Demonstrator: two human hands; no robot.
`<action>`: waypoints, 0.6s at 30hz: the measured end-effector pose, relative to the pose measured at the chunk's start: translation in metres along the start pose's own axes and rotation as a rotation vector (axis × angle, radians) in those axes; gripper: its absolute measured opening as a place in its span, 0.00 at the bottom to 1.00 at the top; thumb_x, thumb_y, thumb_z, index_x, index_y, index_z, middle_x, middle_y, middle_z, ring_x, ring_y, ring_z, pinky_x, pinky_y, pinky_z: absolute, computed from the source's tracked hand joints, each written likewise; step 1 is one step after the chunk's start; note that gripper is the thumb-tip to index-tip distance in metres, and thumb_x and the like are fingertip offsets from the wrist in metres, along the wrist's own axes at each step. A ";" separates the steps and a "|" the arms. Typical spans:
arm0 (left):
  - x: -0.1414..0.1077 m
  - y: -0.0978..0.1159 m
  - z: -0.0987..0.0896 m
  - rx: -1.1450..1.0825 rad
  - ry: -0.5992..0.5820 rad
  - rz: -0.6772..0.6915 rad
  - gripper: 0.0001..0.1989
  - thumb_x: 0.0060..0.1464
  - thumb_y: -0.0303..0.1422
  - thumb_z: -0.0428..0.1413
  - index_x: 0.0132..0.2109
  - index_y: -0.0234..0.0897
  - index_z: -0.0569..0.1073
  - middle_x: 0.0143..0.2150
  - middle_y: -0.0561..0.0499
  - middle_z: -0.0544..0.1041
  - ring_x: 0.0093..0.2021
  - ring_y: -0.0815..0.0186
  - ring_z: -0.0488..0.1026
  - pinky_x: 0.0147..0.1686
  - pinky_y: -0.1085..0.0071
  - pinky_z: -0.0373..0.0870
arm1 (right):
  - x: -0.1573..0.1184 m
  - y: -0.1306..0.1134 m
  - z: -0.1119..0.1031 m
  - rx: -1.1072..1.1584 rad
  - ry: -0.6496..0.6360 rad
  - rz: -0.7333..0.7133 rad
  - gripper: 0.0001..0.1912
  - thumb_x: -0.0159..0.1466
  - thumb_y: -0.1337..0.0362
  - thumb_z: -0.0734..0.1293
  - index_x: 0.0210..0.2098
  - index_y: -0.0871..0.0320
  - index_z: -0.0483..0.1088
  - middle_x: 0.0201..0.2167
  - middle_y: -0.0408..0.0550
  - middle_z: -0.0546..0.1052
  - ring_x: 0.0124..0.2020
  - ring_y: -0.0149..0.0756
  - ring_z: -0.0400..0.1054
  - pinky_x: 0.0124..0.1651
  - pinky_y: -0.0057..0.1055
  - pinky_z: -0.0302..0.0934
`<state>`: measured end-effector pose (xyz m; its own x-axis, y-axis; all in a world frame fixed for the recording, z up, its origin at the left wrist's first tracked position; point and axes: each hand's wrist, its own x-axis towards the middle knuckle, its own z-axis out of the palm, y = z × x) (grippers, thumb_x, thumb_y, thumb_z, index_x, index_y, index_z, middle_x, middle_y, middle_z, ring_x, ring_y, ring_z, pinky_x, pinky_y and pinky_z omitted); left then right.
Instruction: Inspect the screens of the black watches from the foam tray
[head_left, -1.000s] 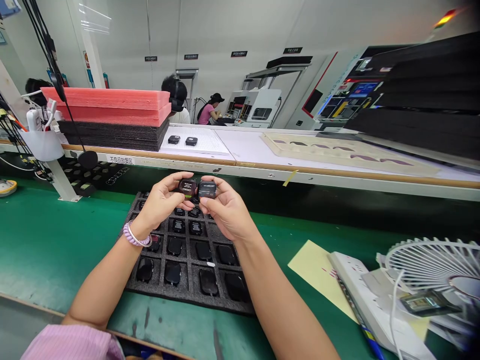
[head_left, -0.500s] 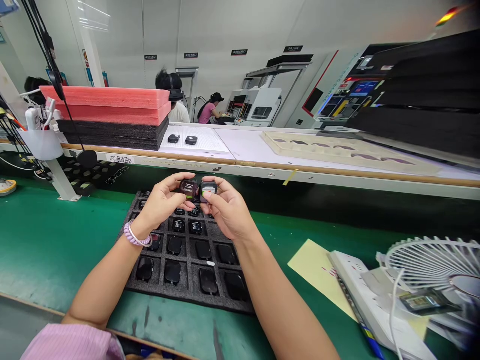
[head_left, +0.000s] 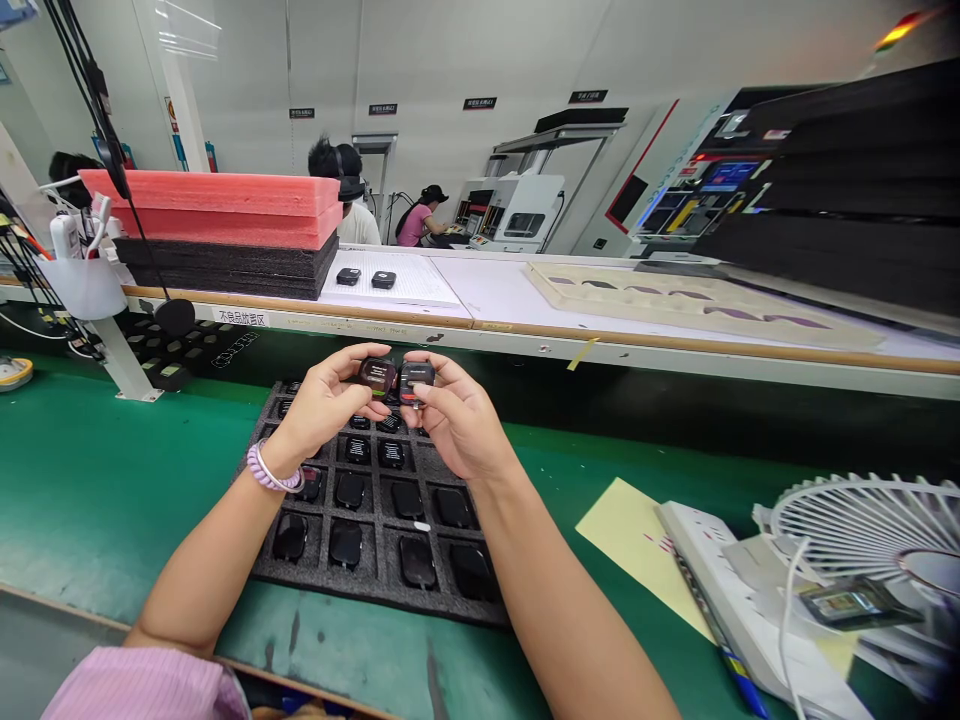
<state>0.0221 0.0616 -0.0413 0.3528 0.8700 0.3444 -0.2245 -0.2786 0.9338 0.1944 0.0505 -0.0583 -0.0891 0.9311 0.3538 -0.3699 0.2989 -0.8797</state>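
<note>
My left hand [head_left: 330,395] pinches a small black square device with a lit screen [head_left: 377,376], like a smartwatch body without a strap. In my right hand [head_left: 459,415] is a second such device [head_left: 417,378], its screen also lit, with my thumb at its lower edge. The two are held side by side, very close together; I cannot tell if they touch. Below them lies a dark grey foam tray [head_left: 375,515] whose compartments hold several similar black devices [head_left: 346,545], some with text on their screens. My forearms and hands hide parts of the tray.
A shelf [head_left: 480,268] runs behind, bearing stacked red foam [head_left: 217,208], black foam sheets [head_left: 225,268], two small black devices [head_left: 366,278] and a pale tray [head_left: 675,305]. At right lie yellow paper [head_left: 637,545], a power strip [head_left: 739,590] and a white fan [head_left: 870,530]. Two people sit beyond.
The screen of the device in my right hand shows a different display, and my right thumb has shifted slightly on it. Both hands stay in nearly the same place.
</note>
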 end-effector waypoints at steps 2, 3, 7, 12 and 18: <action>0.000 0.000 0.000 -0.001 -0.005 0.004 0.27 0.45 0.26 0.54 0.55 0.35 0.71 0.45 0.49 0.77 0.29 0.69 0.80 0.34 0.75 0.80 | 0.000 0.001 0.000 -0.008 0.004 -0.002 0.21 0.54 0.61 0.75 0.45 0.56 0.70 0.30 0.40 0.72 0.21 0.27 0.64 0.25 0.27 0.59; -0.001 0.000 0.000 -0.001 -0.006 0.004 0.27 0.45 0.26 0.54 0.55 0.35 0.71 0.44 0.49 0.77 0.30 0.69 0.80 0.34 0.75 0.80 | 0.000 0.001 0.000 -0.015 0.005 -0.005 0.21 0.54 0.61 0.75 0.46 0.55 0.70 0.30 0.40 0.72 0.21 0.27 0.63 0.25 0.27 0.59; 0.000 0.000 -0.001 -0.004 0.008 -0.002 0.27 0.45 0.25 0.54 0.56 0.35 0.71 0.44 0.49 0.77 0.30 0.69 0.80 0.34 0.74 0.80 | -0.001 0.000 0.000 -0.037 -0.008 -0.007 0.22 0.53 0.64 0.73 0.47 0.54 0.69 0.31 0.40 0.72 0.23 0.29 0.65 0.27 0.29 0.61; -0.001 0.006 0.002 -0.040 0.019 0.015 0.26 0.46 0.24 0.58 0.55 0.35 0.71 0.43 0.49 0.77 0.29 0.70 0.79 0.34 0.74 0.80 | -0.001 -0.003 -0.001 -0.013 -0.009 -0.003 0.25 0.50 0.69 0.71 0.48 0.54 0.68 0.31 0.39 0.73 0.24 0.29 0.66 0.28 0.27 0.61; -0.051 0.039 0.029 -0.364 -0.343 -0.061 0.29 0.44 0.19 0.68 0.54 0.43 0.74 0.48 0.49 0.77 0.42 0.68 0.78 0.39 0.80 0.77 | -0.005 -0.013 -0.003 -0.049 -0.078 -0.010 0.31 0.55 0.65 0.75 0.56 0.50 0.65 0.46 0.47 0.75 0.35 0.34 0.73 0.39 0.33 0.71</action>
<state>0.0220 -0.0054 -0.0193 0.6400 0.6792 0.3593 -0.4748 -0.0181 0.8799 0.2024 0.0428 -0.0492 -0.1582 0.9093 0.3849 -0.3254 0.3201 -0.8898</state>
